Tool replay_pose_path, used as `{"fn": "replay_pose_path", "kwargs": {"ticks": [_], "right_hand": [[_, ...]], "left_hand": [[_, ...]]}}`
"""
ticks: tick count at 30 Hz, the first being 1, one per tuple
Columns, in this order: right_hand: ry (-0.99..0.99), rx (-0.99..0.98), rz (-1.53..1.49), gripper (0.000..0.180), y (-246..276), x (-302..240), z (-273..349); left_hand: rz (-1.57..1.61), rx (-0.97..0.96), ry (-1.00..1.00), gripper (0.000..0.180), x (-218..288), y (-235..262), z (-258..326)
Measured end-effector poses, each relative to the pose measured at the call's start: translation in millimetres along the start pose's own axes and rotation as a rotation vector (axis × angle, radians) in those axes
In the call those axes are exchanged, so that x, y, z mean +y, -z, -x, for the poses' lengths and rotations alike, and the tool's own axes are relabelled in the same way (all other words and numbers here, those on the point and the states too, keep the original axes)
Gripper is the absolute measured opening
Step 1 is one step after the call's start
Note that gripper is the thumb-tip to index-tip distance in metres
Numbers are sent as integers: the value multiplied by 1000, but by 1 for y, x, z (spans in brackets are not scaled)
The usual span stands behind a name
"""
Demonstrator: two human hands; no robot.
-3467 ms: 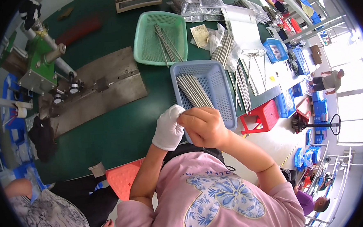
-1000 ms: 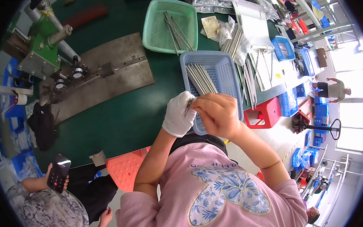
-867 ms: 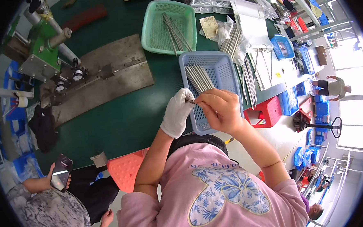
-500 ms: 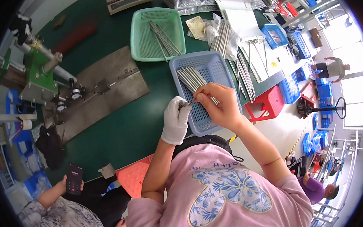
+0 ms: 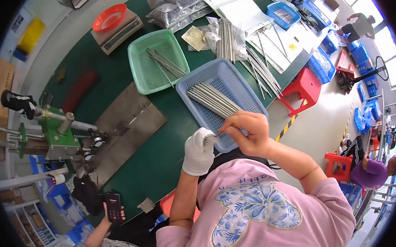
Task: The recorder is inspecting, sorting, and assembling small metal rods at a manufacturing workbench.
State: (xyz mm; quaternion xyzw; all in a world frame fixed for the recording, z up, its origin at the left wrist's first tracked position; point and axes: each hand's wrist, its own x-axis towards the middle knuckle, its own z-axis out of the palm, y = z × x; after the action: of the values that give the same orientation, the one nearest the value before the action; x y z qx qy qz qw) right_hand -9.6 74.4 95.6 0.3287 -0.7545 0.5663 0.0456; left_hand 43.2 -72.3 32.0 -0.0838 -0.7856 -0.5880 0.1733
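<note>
- Here we are, mid-step by our reading: the gloved left hand (image 5: 198,154) is curled beside the near-left edge of the grey-blue basket (image 5: 233,87), with something greyish showing at its thumb; one piece or several, we can't tell.
- Over the basket's near end, the bare right hand (image 5: 250,132) pinches a small metal piece (image 5: 217,134), thumb against forefinger, its tip right up by the glove.
- So this piece is in hand and not yet set down; the fingers hide most of it, and we can't make out its shape.
- Inside the basket, a thick bundle of metal rods (image 5: 212,100) lies slantwise; are they finished or waiting? Nothing here tells us.
- Beyond the basket to the left, the green basket (image 5: 144,73) carries just a few thin rods (image 5: 164,62), so we judge that batch far smaller.
- Right of the basket, loose rods (image 5: 262,71) lie across the bench (image 5: 163,141), and past its far end we spot another bundle (image 5: 225,41) on clear plastic.
- Left of the basket, the steel plate with its dial gauges (image 5: 98,141) sits untouched by either hand.
</note>
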Motion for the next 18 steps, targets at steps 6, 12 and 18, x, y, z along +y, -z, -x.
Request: {"fn": "replay_pose_path", "kwargs": {"ticks": [6,12,18], "right_hand": [[28,523,-218,11,56,-22,-8],[-425,507,-384,15,102,24,25],[-735,825,-379,15,110,49,112]], "left_hand": [[-73,-37,-6,13,-23,-2,16],[-240,-289,-54,48,4,18,-38],[-609,-500,-659,41,-51,12,-149]]}}
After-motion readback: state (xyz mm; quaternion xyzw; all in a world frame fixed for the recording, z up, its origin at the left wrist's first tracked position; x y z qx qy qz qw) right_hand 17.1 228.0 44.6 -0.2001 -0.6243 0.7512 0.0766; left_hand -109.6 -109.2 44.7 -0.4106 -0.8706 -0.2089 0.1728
